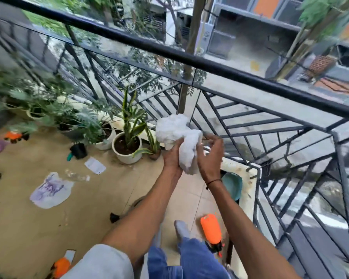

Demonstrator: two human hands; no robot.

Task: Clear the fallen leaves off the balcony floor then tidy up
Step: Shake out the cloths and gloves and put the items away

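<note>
— While both arms reach out, what is being held?
— A crumpled white plastic bag [178, 137], up in the air by the black metal railing [210, 63]. The left hand [172, 158] grips it from below, and the right hand [210, 156] pinches its side.
— What is near it?
— A white pot with a tall green plant [127, 146] stands just left. On the tan balcony floor [28, 218] lie a flat white and purple bag [51, 190] and an orange spray bottle [211, 228].
</note>
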